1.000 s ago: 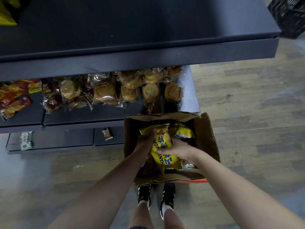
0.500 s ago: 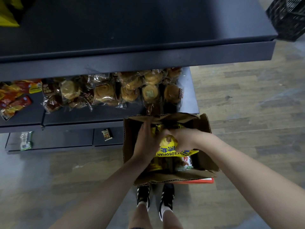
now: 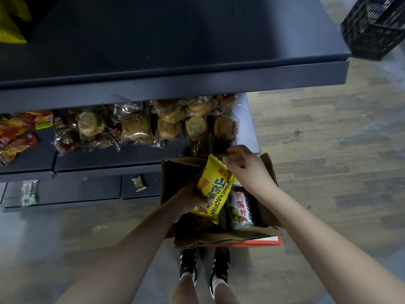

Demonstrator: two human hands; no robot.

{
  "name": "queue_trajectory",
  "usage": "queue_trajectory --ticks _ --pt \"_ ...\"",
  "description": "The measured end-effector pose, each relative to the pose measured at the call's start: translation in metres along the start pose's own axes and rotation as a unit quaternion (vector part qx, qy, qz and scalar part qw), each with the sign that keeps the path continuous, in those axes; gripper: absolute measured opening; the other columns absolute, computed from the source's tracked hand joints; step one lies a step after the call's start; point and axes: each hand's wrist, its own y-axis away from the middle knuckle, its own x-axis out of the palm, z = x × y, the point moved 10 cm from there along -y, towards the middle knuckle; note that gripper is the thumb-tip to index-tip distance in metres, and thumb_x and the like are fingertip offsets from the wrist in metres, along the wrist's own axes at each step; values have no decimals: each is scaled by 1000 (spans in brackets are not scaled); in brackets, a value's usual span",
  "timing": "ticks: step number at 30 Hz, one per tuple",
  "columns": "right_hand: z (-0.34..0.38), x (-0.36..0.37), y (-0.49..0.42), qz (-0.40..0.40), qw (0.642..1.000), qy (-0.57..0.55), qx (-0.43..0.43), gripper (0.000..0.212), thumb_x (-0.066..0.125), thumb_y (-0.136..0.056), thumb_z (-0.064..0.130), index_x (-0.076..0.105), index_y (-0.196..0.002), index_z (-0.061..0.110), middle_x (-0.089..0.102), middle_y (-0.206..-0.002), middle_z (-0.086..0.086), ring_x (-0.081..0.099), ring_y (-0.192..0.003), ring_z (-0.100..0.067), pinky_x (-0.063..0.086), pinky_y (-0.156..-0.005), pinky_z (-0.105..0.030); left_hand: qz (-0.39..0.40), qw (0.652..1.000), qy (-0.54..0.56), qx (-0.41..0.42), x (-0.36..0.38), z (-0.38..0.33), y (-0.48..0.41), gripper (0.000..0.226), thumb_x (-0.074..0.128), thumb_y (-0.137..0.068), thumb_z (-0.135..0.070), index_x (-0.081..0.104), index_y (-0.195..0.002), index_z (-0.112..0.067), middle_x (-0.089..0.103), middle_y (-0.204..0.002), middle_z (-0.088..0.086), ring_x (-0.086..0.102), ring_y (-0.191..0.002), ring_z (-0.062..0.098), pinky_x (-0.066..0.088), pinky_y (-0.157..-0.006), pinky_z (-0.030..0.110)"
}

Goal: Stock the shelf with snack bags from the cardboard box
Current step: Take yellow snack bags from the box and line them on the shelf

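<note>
An open cardboard box stands on the floor in front of the dark shelf unit. Both my hands are in it on one yellow snack bag. My left hand grips the bag's lower left side. My right hand pinches its top right corner, and the bag is tilted up above the box's rim. A white and green snack bag lies in the box to the right of it.
Wrapped buns fill the lower shelf behind the box, with red and yellow packets at its left. Small packets lie on the bottom ledge. A black crate is at top right. My shoes stand below the box on the wooden floor.
The yellow bag has risen out of the box and tilted. My right hand moved up to its top corner, and my left hand slid down to its lower side.
</note>
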Motion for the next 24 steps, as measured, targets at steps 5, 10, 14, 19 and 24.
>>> queue_trajectory --ticks 5,10,14,19,24 --pt "-21 26 8 88 995 -37 23 9 65 -88 15 69 -93 21 67 -90 9 61 -88 -5 42 -74 -19 37 998 0 -47 14 21 5 50 71 -82 -14 50 -127 -20 59 -123 -5 53 -118 14 45 -94 22" --pt "-39 37 6 120 991 20 63 25 66 -88 20 65 -113 19 60 -102 8 57 -98 -11 44 -79 -25 30 997 68 -33 18 21 7 54 74 -79 -19 50 -128 -21 63 -117 -6 57 -116 14 45 -90 24" --pt "-47 53 11 169 973 143 61 23 69 -86 24 68 -107 17 60 -103 3 57 -94 -12 42 -73 -23 -10 995 96 21 15 1 3 64 78 -62 -36 58 -121 -17 66 -120 5 61 -112 20 49 -98 37" --pt "-21 55 20 150 949 261 -99 5 60 -90 14 64 -90 10 56 -97 -3 54 -88 -21 41 -71 -30 -46 997 60 30 16 -1 -6 45 72 -66 -36 62 -108 -25 68 -111 5 64 -105 19 50 -97 42" --pt "-14 56 20 139 927 320 -134 3 49 -94 12 46 -93 12 57 -86 -8 55 -80 -29 32 -57 -34 -138 985 102 -25 2 14 -10 38 69 -78 -35 66 -108 -12 70 -105 13 66 -100 29 50 -93 50"
